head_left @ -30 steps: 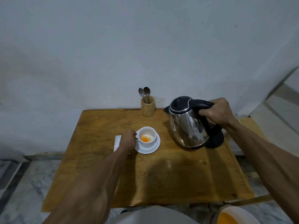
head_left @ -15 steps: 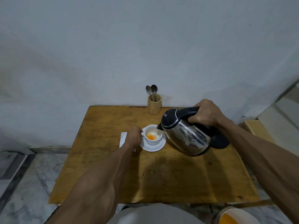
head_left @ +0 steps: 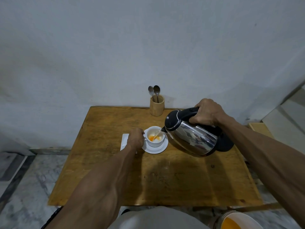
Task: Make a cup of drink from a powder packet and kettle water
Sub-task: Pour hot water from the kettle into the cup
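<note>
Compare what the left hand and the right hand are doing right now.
The left hand sits low at the cup by its handle, steadying it; the right hand is raised, gripping the kettle by its handle. The left keeps its item upright; the right tilts its item, pouring. Both are closed on handles.

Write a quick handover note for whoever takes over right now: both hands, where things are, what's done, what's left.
Right hand: grip on the kettle handle, kettle tilted, water streaming into the cup.
Left hand: steadying the cup at its handle.
Cup sits on the saucer, orange powder inside.
Kettle base behind the kettle; spoons in the wooden holder.
Done: powder in. Left: finish pouring, return kettle, stir.
</note>
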